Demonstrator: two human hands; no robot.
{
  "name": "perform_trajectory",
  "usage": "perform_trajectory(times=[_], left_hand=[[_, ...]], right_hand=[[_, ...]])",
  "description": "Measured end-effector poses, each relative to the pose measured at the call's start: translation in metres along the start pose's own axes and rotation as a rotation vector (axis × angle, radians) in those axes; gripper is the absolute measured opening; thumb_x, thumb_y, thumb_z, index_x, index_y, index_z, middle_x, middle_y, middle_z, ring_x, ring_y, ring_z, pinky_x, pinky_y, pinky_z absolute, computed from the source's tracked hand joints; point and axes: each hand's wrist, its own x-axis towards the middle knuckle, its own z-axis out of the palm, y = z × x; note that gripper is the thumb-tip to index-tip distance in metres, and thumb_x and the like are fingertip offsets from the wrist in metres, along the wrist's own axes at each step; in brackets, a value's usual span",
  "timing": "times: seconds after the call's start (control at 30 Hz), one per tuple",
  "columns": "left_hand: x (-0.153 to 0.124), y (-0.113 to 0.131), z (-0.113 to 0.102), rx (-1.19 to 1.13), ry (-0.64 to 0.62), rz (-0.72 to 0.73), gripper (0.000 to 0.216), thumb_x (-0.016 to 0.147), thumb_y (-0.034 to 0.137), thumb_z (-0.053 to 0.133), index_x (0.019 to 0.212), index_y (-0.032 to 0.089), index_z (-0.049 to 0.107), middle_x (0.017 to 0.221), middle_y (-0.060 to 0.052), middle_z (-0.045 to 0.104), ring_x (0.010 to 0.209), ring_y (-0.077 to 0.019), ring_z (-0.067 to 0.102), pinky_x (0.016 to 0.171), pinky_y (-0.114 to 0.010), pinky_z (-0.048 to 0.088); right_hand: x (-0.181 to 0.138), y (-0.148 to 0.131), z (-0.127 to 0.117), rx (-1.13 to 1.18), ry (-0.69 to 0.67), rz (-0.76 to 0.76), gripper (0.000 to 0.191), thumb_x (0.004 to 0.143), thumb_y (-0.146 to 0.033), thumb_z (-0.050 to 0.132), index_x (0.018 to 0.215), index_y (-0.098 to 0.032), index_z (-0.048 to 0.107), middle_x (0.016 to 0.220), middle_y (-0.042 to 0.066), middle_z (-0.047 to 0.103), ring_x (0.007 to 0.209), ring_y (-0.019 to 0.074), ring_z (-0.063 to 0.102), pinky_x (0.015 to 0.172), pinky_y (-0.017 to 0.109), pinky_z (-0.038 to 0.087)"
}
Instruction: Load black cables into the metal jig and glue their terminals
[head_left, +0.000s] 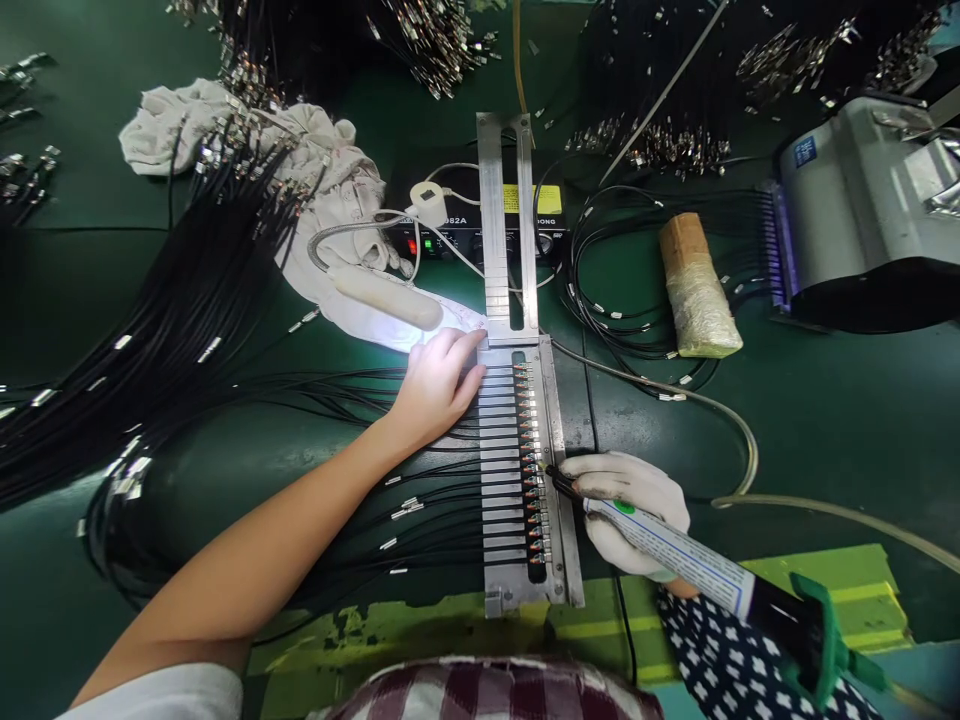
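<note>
A worker's left hand [439, 385] lies flat, fingers spread, on the upper comb bars of a long silver metal clamping fixture [561, 420] on a dark green workbench [825, 420]. The right hand [630, 510], in a white knit glove, grips a white labelled dispensing syringe [675, 548] like a pen. Its dark tip touches the row of copper-tipped connector ends [529, 450] lined up in the fixture's slot, just left of the glove. From the fixture, thin black cables [420, 500] run leftward beneath the bare forearm. A lit white gooseneck lamp [386, 298] shines just above the left hand, resting on a crumpled white cloth [330, 150].
</note>
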Motion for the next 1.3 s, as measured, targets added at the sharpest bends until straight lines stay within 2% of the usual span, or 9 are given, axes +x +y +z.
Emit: perform_trajectory(times=[1.3], left_hand=[[-0.0001,-0.0012,0.0011,-0.006,-0.002,0.001,0.042,0.097,0.033,0.043,0.137,0.019,0.049,0.12,-0.012,0.06,0.111,-0.0267,0.056,0.094,-0.041,0.042]], right_hand=[[0.007,-0.0042,-0.0036,-0.001,0.012,0.029,0.02,0.078,-0.019,0.065,0.097,-0.02,0.069,0.096,0.01,0.077,0.087,0.0236,0.075,0.076,0.035,0.063]])
